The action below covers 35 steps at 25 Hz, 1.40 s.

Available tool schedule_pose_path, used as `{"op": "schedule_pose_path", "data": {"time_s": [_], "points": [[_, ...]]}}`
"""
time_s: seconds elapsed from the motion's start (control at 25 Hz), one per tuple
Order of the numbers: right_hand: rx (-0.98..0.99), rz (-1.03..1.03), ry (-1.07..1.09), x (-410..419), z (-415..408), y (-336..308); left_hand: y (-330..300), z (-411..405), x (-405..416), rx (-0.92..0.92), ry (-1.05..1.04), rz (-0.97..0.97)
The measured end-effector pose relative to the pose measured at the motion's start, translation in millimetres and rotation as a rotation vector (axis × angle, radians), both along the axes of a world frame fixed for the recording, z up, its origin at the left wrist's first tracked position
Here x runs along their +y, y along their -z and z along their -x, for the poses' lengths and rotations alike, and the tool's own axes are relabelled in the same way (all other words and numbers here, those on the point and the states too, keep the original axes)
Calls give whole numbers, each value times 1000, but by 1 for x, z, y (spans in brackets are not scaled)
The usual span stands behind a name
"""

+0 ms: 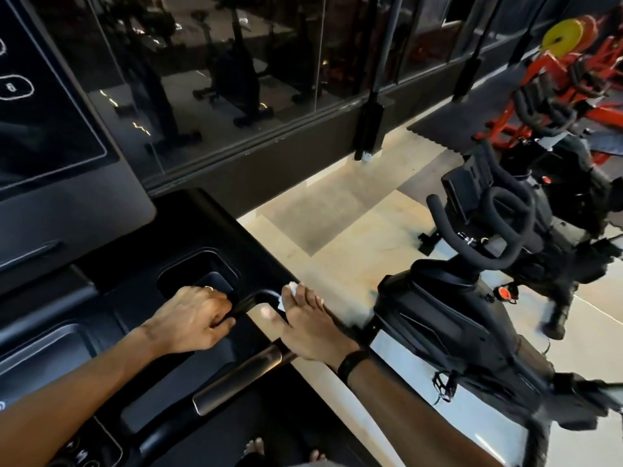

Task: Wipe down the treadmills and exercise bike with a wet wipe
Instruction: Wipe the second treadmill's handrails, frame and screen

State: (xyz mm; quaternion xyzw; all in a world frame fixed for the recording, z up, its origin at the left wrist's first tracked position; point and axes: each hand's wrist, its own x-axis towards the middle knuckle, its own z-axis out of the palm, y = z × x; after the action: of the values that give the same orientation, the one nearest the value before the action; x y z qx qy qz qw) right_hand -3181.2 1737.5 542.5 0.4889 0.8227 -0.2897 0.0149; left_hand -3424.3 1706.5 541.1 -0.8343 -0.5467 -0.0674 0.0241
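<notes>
I stand on a black treadmill (141, 332), facing its console. My left hand (192, 318) grips the black handrail (249, 303) near the bend beside the cup holder (199, 274). My right hand (306, 325) lies on the treadmill's right edge with fingers fairly straight, pressing a small white wet wipe (292, 287) against the rail's corner; only bits of the wipe show under the fingers. A black band circles my right wrist. The black exercise bike (472, 298) stands to the right on the pale floor.
The treadmill screen (43, 106) fills the upper left. A dark glass wall (236, 79) runs behind it. Red weight machines with a yellow plate (563, 37) stand far right. Bare toes (254, 446) show at the bottom. Pale floor (337, 237) separates treadmill and bike.
</notes>
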Motion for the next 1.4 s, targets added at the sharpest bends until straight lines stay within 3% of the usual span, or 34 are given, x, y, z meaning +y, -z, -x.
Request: {"op": "schedule_pose_path", "data": {"time_s": [0.16, 0.28, 0.48, 0.56, 0.76, 0.88, 1.0, 1.2, 1.28, 1.4], "points": [[184, 138, 74, 44, -3, 10, -1, -25, 39, -54, 136, -52], [182, 284, 211, 36, -28, 7, 0, -35, 73, -77, 155, -80], [-27, 50, 286, -9, -35, 7, 21, -57, 103, -174, 76, -24], [12, -11, 263, -5, -8, -2, 27, -63, 108, -149, 18, -15], [187, 232, 329, 43, 20, 3, 28, -59, 109, -93, 1, -13], [32, 469, 447, 43, -20, -7, 28, -62, 108, -170, -34, -19], [-63, 433, 476, 17, -34, -23, 29, -62, 110, -232, -49, -22], [48, 263, 320, 31, 27, -8, 30, -59, 113, -262, -42, 27], [143, 392, 467, 60, 31, -8, 29, -59, 113, -302, -65, 19], [47, 564, 531, 70, 14, -23, 27, -62, 110, -322, -83, -9]]}}
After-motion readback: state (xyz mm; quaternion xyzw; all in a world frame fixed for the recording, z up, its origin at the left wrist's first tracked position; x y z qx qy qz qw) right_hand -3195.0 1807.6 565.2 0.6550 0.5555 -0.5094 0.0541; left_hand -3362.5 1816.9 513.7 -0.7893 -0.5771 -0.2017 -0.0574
